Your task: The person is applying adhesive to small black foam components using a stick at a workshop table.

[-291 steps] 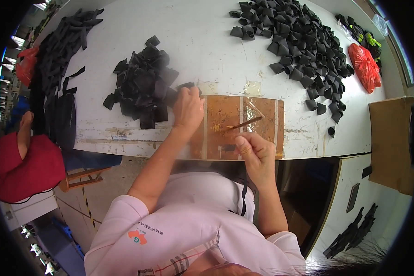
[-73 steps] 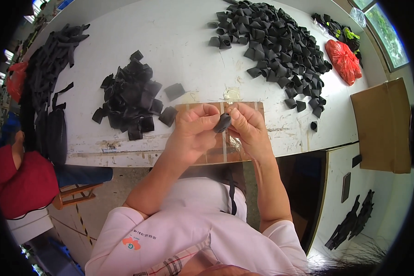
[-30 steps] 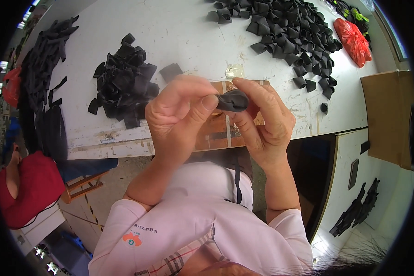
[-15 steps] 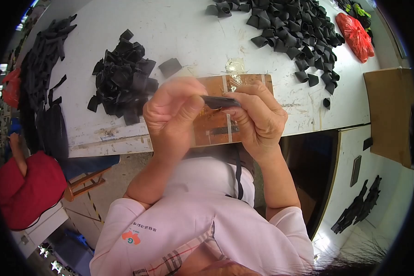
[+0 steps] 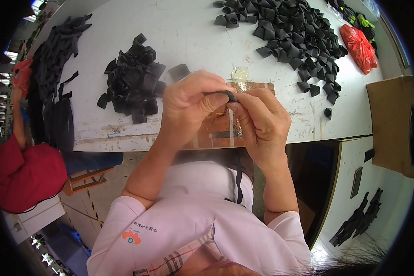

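Between my two hands is a small piece of black material [image 5: 228,95], folded or curved, held above a brown taped cardboard sheet [image 5: 203,138]. My left hand [image 5: 191,103] pinches its left end with thumb and fingers. On the other end, the thumb and fingertips of my right hand [image 5: 264,117] are closed. Fingers cover much of the piece, so its full shape is hidden. Left of my hands lies a heap of flat black pieces [image 5: 133,80], with one single piece [image 5: 179,71] apart from it. At the far right spreads a large pile of curled black pieces [image 5: 294,37].
Long black strips [image 5: 60,41] hang along the table's left side. A red plastic bag [image 5: 359,48] lies at the far right, above a large cardboard box [image 5: 391,124]. A person in red [image 5: 30,172] sits at the left. A strip of clear tape [image 5: 240,73] sticks to the white table [image 5: 193,32].
My left hand has moved right, closer to my right hand, and now grips the black piece more firmly. The piece looks more bent. The view has shifted slightly.
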The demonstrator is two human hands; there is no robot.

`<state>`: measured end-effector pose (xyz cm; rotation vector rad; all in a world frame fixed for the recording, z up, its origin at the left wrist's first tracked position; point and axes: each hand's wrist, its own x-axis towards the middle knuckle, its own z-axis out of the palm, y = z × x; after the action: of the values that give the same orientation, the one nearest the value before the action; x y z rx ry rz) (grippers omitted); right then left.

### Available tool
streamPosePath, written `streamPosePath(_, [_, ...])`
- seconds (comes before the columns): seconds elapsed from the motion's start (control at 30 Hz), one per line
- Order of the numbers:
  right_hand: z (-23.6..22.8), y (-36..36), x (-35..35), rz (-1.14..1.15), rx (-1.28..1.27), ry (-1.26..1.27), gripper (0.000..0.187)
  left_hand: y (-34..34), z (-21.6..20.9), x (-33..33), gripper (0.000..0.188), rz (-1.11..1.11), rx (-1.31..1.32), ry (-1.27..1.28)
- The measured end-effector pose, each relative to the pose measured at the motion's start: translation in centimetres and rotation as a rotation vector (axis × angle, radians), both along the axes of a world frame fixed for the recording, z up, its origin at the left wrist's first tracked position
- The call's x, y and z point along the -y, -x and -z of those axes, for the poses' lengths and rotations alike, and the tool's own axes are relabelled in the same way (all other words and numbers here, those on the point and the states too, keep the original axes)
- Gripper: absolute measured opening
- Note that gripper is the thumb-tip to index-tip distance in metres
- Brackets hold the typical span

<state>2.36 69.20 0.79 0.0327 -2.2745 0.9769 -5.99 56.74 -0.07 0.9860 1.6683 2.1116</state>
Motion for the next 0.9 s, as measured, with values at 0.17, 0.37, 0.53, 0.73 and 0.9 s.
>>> streamPosePath(0.17, [2.0,1.2,0.2,-0.006,-0.182,-0.076,0.012,0.4,0.2,0.2,0.01,-0.031,-0.13,0.052])
streamPosePath(0.37, [2.1,1.3,-0.2,0.066,-0.221,-0.153,0.017,1.0,1.6,0.3,0.01,-0.117,-0.312,0.123])
streamPosePath(0.53, [-2.7,2.1,-4.1,-0.079,0.071,0.843,0.021,5.8,7.8,2.3,0.023,-0.58,-0.222,0.675])
streamPosePath(0.73, [2.6,-1.9,-0.8,0.015,0.268,0.836,0.021,9.6,14.0,2.3,0.014,-0.556,-0.642,1.216])
streamPosePath(0.9, [7.2,-2.2,3.1,-0.091,0.551,0.793,0.025,7.1,11.2,2.5,0.007,-0.329,-0.659,0.789])
